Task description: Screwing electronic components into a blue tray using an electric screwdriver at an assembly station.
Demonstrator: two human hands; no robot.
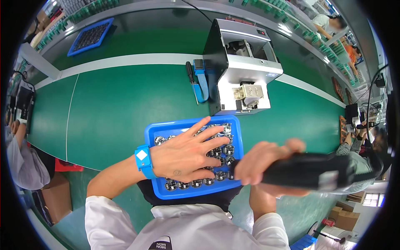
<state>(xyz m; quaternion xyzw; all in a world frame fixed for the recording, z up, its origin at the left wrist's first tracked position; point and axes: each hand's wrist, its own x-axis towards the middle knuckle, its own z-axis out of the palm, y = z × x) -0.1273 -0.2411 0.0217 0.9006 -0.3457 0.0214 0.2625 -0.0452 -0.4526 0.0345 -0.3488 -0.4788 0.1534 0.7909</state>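
A shallow blue tray (191, 194) at the table's near edge holds several small round black-and-silver parts (228, 150) in rows. My left hand (187, 152) lies over it with fingers spread, resting on or just above the parts and hiding many of them. Around that wrist is a blue band (144, 161). At the tray's right side, my right hand (266, 166) is closed round a thick black tool, apparently an electric screwdriver (308, 171). Its front end points left to the parts by the tray's right rim. Motion blurs this hand and the tool.
A black-and-silver bench machine (246, 66) stands just beyond the tray. Left of it lie a black-handled screwdriver (190, 73) and a blue strap (202, 85). Another blue tray (91, 36) of parts sits far left. Other people work at both sides.
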